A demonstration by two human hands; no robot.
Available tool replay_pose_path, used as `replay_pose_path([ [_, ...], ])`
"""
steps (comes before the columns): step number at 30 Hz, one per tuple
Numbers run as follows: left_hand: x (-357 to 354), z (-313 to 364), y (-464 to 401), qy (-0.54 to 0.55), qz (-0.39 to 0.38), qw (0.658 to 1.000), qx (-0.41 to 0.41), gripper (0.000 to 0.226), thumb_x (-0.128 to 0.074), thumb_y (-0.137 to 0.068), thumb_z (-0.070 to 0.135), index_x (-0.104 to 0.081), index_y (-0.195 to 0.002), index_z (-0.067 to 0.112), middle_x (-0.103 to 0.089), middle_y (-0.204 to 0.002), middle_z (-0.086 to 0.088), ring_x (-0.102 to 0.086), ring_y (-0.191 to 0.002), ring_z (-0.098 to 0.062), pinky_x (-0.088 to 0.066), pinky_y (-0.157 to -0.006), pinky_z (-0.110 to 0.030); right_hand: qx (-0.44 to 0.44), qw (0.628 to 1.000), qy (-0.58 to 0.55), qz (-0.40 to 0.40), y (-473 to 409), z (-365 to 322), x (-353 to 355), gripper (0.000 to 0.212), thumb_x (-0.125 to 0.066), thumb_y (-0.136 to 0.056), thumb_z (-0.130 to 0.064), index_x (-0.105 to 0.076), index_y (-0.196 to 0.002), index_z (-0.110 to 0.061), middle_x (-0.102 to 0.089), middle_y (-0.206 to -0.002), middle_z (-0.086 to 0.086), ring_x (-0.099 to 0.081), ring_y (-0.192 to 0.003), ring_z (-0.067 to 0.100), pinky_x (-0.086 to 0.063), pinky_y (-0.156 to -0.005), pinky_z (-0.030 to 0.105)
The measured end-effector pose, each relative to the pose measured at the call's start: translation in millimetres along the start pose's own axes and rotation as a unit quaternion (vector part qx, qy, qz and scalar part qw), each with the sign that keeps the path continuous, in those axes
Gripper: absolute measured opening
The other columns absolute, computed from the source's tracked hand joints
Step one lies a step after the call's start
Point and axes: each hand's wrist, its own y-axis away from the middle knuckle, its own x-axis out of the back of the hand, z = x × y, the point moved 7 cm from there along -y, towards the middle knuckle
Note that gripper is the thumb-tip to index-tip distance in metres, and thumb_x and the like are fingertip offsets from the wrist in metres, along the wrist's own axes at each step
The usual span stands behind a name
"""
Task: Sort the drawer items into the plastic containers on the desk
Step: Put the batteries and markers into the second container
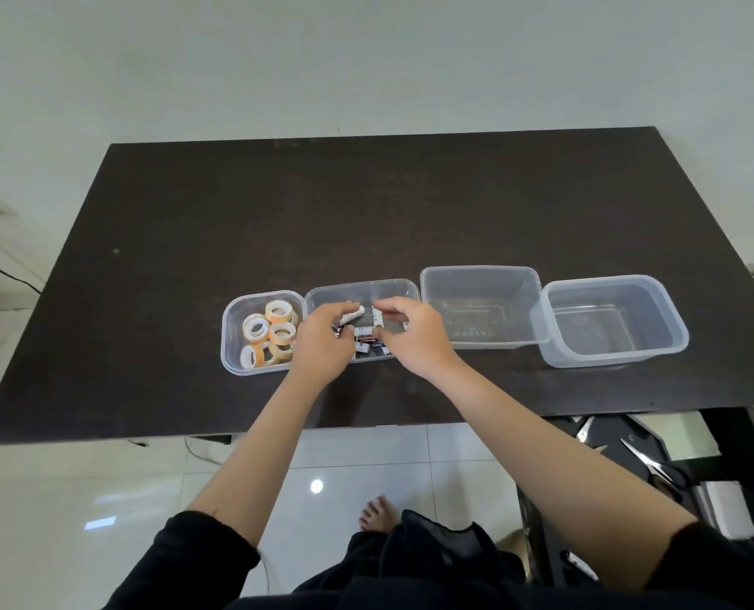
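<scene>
Four clear plastic containers stand in a row on the dark desk [366, 204]. The leftmost container [230, 341] holds several orange-and-white tape rolls [269, 332]. Over the second container [362, 288], which holds small batteries [368, 343], are both my hands. My left hand [324, 341] grips small batteries, one white end sticking out at the fingertips. My right hand [410, 336] pinches a small white battery above the same container. The third container [481, 275] and the fourth container [613, 321] have nothing in them.
An open drawer [657, 460] sits under the desk's right front corner, with scissors [648, 462] and other items in it. A white tiled floor and my bare foot [379, 512] show below the desk's front edge. A cable runs at far left.
</scene>
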Motion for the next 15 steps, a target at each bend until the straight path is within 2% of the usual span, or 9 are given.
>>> replay_pose_path([
  [4,-10.8,11.1,36.0,0.037,0.050,0.998,-0.016,0.028,-0.054,-0.090,0.005,-0.065,-0.114,0.015,-0.063,-0.113,0.003,-0.058,-0.108,-0.012,-0.048,-0.095,-0.029,0.023,0.998,-0.053,0.014,31.9,11.2,19.7,0.027,-0.068,-0.081,-0.001,-0.069,-0.107,-0.010,-0.069,-0.104,0.001,-0.063,-0.092,0.006,-0.049,-0.080,0.007],
  [9,-42.7,21.8,83.3,0.064,0.095,0.993,-0.043,0.024,-0.056,-0.087,0.002,-0.068,-0.103,0.014,-0.061,-0.097,0.010,-0.059,-0.084,0.005,-0.045,-0.074,-0.009,0.036,0.996,-0.077,0.035,81.2,42.9,53.7,0.020,-0.070,-0.080,-0.001,-0.071,-0.098,-0.008,-0.071,-0.093,0.003,-0.067,-0.082,0.007,-0.052,-0.077,0.011],
  [12,-83.1,29.0,111.5,0.075,0.077,0.993,-0.050,0.024,-0.056,-0.086,-0.001,-0.069,-0.100,0.014,-0.063,-0.095,0.008,-0.057,-0.082,0.012,-0.043,-0.071,-0.003,0.035,0.996,-0.073,0.029,110.6,75.4,78.5,0.016,-0.070,-0.080,-0.001,-0.072,-0.094,-0.009,-0.071,-0.089,0.001,-0.067,-0.080,0.008,-0.054,-0.073,0.016],
  [15,-140.2,38.5,138.5,0.066,0.021,0.997,-0.032,0.022,-0.056,-0.088,0.004,-0.068,-0.100,0.018,-0.062,-0.096,0.012,-0.057,-0.085,0.012,-0.042,-0.072,-0.002,0.003,0.998,-0.055,0.006,140.0,124.2,106.8,0.015,-0.071,-0.080,-0.005,-0.072,-0.092,-0.014,-0.069,-0.086,-0.007,-0.065,-0.078,0.005,-0.053,-0.071,0.017],
])
